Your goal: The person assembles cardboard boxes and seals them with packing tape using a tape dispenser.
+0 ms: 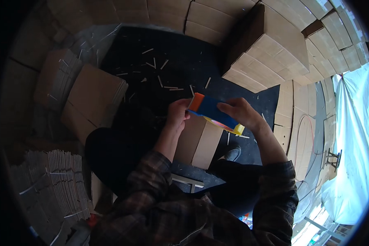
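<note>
Left hand (pixel 178 114) and right hand (pixel 239 112), each grip closed on the blue-and-orange item (pixel 211 107), above a cardboard box (pixel 207 143).

Your left hand (pixel 178 111) is closed in a grip, its wrist near straight above your left forearm (pixel 168 141). Your right hand (pixel 241 112) grips too, your right thumb (pixel 225 108) laid across on top, while your right forearm (pixel 271 143) angles inward. Both hands are raised, apart.

Stacked cardboard boxes (pixel 266 57) wall the far side; dark floor (pixel 176 49); bright translucent sheeting (pixel 352 139) at right.
</note>
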{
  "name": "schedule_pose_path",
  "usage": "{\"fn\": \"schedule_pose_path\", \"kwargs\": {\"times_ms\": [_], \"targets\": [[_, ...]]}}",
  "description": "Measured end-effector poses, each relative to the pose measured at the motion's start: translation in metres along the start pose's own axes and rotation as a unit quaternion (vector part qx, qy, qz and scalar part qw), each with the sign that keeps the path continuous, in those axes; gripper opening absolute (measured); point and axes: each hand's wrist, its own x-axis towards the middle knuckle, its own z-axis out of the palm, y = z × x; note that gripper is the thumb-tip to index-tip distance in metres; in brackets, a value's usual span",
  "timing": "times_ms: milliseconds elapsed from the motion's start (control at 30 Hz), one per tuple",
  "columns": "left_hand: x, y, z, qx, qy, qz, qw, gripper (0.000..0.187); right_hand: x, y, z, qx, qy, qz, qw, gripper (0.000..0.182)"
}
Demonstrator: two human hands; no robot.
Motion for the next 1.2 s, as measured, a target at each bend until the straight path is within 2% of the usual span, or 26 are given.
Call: {"fn": "schedule_pose_path", "kwargs": {"times_ms": [67, 200, 267, 500, 567, 667, 800, 867, 900, 967, 1000, 1067, 1100, 1167, 1200], "targets": [[0.007, -0.002, -0.007, 0.013, 0.079, 0.043, 0.996, 0.011, -0.005, -0.007, -0.004, -0.023, -0.009, 0.027, 0.999, 0.060], [0.014, -0.008, -0.017, 0.026, 0.104, 0.048, 0.993, 0.011, -0.007, -0.009, -0.004, -0.057, 0.013, 0.054, 0.997, 0.062], [0.016, -0.009, -0.016, 0.027, 0.118, 0.059, 0.991, 0.013, -0.001, -0.007, -0.004, -0.049, -0.021, 0.046, 0.998, 0.060], [0.022, -0.011, -0.018, 0.067, 0.144, 0.064, 0.985, 0.014, 0.010, -0.017, 0.001, -0.098, -0.007, 0.071, 0.993, 0.060], [0.024, -0.014, -0.017, 0.090, 0.163, 0.055, 0.981, 0.015, 0.013, -0.023, -0.001, -0.128, -0.034, 0.079, 0.988, 0.062], [0.045, -0.036, -0.026, 0.086, 0.162, 0.077, 0.980, 0.019, 0.017, -0.023, 0.002, -0.130, -0.028, 0.068, 0.989, 0.061], [0.052, -0.047, -0.023, 0.092, 0.123, 0.057, 0.986, 0.022, 0.022, -0.025, 0.007, -0.162, -0.029, 0.071, 0.984, 0.060], [0.053, -0.048, -0.024, 0.077, 0.071, -0.047, 0.993, 0.035, 0.026, -0.021, 0.010, -0.163, -0.015, 0.064, 0.984, 0.059], [0.065, -0.063, -0.030, 0.077, 0.071, -0.046, 0.993, 0.035, 0.026, -0.020, 0.010, -0.163, -0.014, 0.064, 0.984, 0.059], [0.104, -0.123, -0.054, 0.167, 0.204, 0.073, 0.962, 0.051, 0.024, -0.018, 0.010, -0.151, -0.002, 0.069, 0.986, 0.059], [0.097, -0.118, -0.055, 0.166, 0.201, 0.075, 0.962, 0.051, 0.023, -0.019, 0.009, -0.152, 0.002, 0.070, 0.986, 0.059], [0.065, -0.096, -0.054, 0.137, 0.066, 0.119, 0.981, 0.055, 0.021, -0.017, 0.010, -0.150, -0.001, 0.067, 0.986, 0.054], [0.052, -0.085, -0.046, 0.138, 0.065, 0.117, 0.981, 0.055, 0.020, -0.019, 0.011, -0.149, -0.001, 0.068, 0.987, 0.054], [0.039, -0.076, -0.033, 0.142, 0.035, 0.261, 0.954, 0.043, 0.020, -0.023, 0.010, -0.148, -0.005, 0.073, 0.986, 0.054], [0.033, -0.072, -0.032, 0.147, 0.031, 0.259, 0.954, 0.043, 0.020, -0.024, 0.010, -0.142, -0.004, 0.075, 0.987, 0.054]]}}
